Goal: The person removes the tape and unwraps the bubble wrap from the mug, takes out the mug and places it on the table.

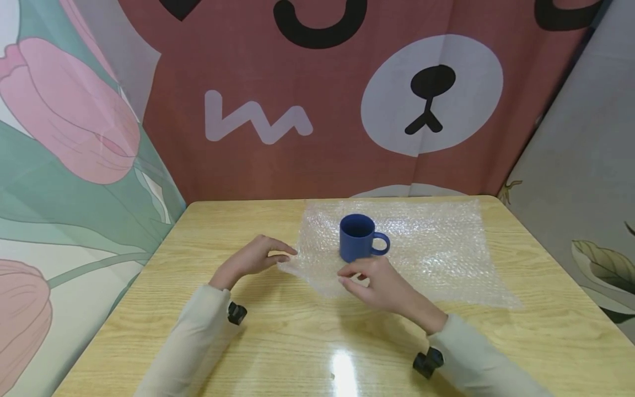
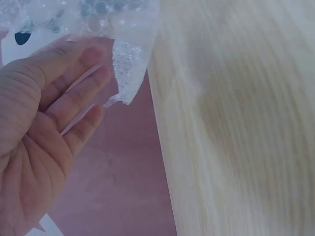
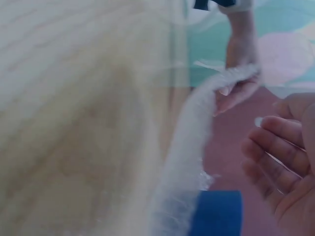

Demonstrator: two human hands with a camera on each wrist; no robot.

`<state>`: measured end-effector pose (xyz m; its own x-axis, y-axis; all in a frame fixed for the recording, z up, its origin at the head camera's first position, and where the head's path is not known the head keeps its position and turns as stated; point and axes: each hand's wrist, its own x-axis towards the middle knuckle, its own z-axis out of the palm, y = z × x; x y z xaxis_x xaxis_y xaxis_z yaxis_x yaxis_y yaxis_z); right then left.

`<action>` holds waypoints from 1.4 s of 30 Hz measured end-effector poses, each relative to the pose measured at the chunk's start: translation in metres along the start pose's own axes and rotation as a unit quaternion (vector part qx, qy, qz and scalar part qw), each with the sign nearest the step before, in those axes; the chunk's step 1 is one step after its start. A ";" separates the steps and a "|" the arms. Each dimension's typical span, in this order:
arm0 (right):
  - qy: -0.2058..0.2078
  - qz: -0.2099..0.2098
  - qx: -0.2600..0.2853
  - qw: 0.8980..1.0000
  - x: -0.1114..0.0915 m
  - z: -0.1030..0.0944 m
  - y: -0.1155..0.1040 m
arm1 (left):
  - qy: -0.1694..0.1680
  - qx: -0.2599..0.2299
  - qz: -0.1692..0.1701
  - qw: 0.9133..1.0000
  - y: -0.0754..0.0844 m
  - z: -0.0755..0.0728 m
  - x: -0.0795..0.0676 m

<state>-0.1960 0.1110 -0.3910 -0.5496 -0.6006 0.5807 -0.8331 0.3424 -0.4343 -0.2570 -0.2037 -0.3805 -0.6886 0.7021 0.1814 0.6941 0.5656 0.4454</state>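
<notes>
A blue mug (image 1: 353, 245) stands upright on a sheet of bubble wrap (image 1: 436, 253), its handle toward the right. At the sheet's left corner, my left hand (image 1: 255, 256) pinches the raised edge between thumb and fingers. The left wrist view shows the wrap's corner (image 2: 130, 69) at those fingertips, with the other fingers fairly straight. My right hand (image 1: 384, 284) hovers just in front of the mug, over the near edge of the wrap. Its fingers (image 3: 283, 147) are loosely bent and hold nothing in the right wrist view, where the mug (image 3: 216, 214) shows beyond the wrap.
The wooden table (image 1: 278, 353) carries the wrap toward its back. A reddish cloth (image 1: 297, 171) with a printed animal face hangs right behind the table. Flower-printed cloth (image 1: 74, 121) covers the left side, and another printed cloth (image 1: 595, 165) hangs at the right.
</notes>
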 end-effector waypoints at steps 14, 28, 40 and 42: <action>0.186 0.202 0.132 0.952 0.021 -0.050 0.014 | 0.132 -0.090 -0.030 0.987 0.013 0.006 0.021; 0.229 0.329 0.230 0.887 0.022 -0.063 0.057 | 0.087 -0.065 -0.075 0.991 0.013 0.027 0.023; 0.217 0.384 0.250 0.862 0.010 -0.050 0.082 | -0.039 -0.008 -0.070 0.997 0.014 0.045 0.022; 0.207 0.391 0.244 0.863 0.009 -0.047 0.084 | -0.056 -0.003 -0.073 0.996 0.016 0.048 0.022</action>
<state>-0.2734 0.1686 -0.3898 -0.9911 0.0193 0.1316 -0.1284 0.1200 -0.9844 -0.2506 -0.1585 -0.4109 -0.7545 0.6561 0.0161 0.5864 0.6629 0.4655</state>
